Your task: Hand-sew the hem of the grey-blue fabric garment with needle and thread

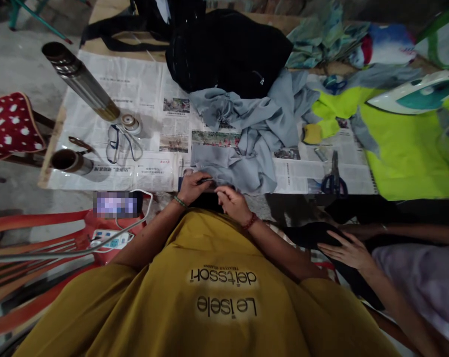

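A long piece of grey cloth (256, 166) lies crumpled over the newspaper and reaches down to the table's front edge. At that edge my left hand (195, 187) is closed on the cloth's near border, with a small dark sliver showing by its fingertips. Just to the right, my right hand (234, 202) has its fingers curled in a pinch close to the same border. Whatever sits between those fingertips is too small to make out. Dark-handled scissors (334, 179) rest on the newspaper to the right.
Left on the newspaper (146, 171) stand a steel thermos (85, 84), its cup (70, 161) and eyeglasses (115, 144). A black bag (228, 54) lies behind the cloth. Rightward are yellow-green fabric (406, 153) and an iron (420, 94). Another person's hand (347, 250) is at lower right.
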`<state>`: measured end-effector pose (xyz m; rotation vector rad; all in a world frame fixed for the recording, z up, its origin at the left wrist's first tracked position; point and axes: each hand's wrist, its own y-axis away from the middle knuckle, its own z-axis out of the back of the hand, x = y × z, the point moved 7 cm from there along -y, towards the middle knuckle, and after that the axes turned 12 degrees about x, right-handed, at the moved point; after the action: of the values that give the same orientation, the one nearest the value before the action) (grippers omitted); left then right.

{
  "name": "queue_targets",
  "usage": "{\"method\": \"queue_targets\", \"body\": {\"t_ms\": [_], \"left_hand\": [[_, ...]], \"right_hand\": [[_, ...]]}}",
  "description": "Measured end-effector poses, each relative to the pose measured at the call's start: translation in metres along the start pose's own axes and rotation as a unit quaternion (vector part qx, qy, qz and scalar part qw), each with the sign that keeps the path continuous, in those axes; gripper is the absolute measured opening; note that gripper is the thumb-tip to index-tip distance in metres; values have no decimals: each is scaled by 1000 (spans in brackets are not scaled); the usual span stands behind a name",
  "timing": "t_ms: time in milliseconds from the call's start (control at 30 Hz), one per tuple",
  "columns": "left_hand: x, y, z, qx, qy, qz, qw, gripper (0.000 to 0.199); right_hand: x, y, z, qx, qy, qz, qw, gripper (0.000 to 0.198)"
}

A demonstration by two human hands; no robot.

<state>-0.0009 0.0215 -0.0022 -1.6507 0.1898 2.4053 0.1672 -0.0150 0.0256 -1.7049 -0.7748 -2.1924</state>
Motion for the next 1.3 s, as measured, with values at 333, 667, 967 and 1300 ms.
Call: {"method": "queue_targets", "body": {"t_ms": [333, 667, 967, 1300], "left_hand": [[-3, 1, 0, 24, -34, -25, 999, 11], [-6, 3, -2, 36, -53, -46, 997, 14], [-5, 2, -2, 39, -58, -41, 997, 10], [-6, 1, -1, 53, -15, -96, 994, 22]], "right_hand": [[-14, -16, -2, -31, 65, -26, 997, 17], [-12, -17, -4, -39, 47, -18, 998, 18], [-22, -24, -11, -33, -14, -42, 998, 22], [-21, -29, -15, -59, -51, -80, 994, 20]]}}
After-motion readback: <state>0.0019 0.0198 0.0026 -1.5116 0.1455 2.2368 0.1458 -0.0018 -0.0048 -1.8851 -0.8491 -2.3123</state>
